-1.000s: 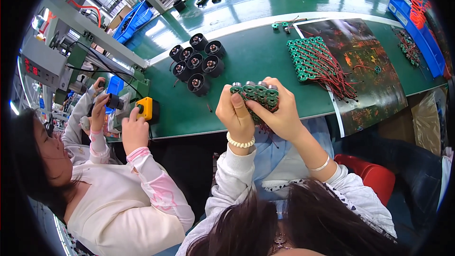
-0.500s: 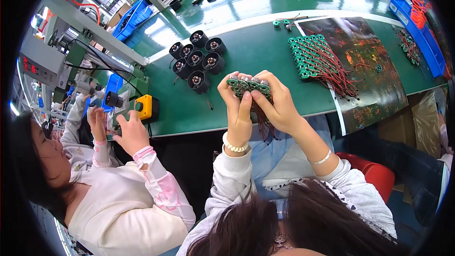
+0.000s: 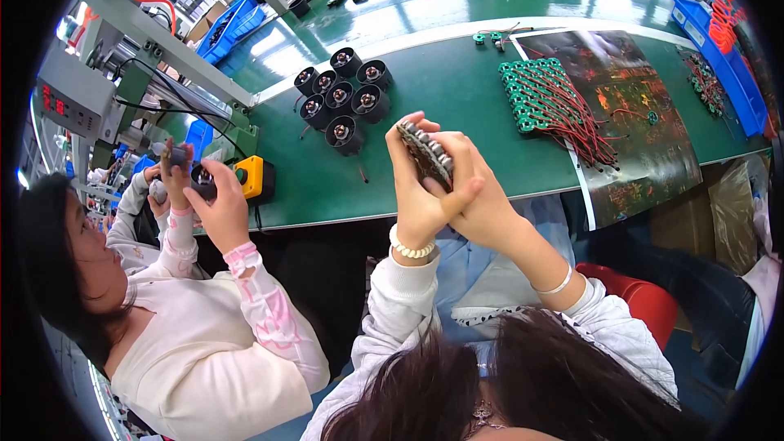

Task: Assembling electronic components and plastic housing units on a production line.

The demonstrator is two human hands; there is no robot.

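A panel of small round circuit boards [image 3: 426,152] with silvery parts along one face is held up between my hands, tilted almost edge-on, just past the table's near edge. My left hand [image 3: 415,200] is closed around its left side. My right hand [image 3: 478,188] is wrapped around the right side, its thumb crossing over the left hand. Most of the panel's underside is hidden by my palms, and its wires hardly show. Farther right on the table lies another green circuit board panel [image 3: 531,90], with many red and black wires [image 3: 581,140] trailing toward me.
Several black cylindrical housings [image 3: 339,98] stand clustered left of centre. A dark printed sheet [image 3: 637,139] overhangs the table's near edge at right, near a blue bin [image 3: 727,73]. At left, a co-worker's hand [image 3: 220,208] handles a black part beside a yellow button box [image 3: 260,181].
The panel in my hands has turned from showing its green face to nearly edge-on, and its hanging wires have dropped from sight. The co-worker's hands have risen with a black part.
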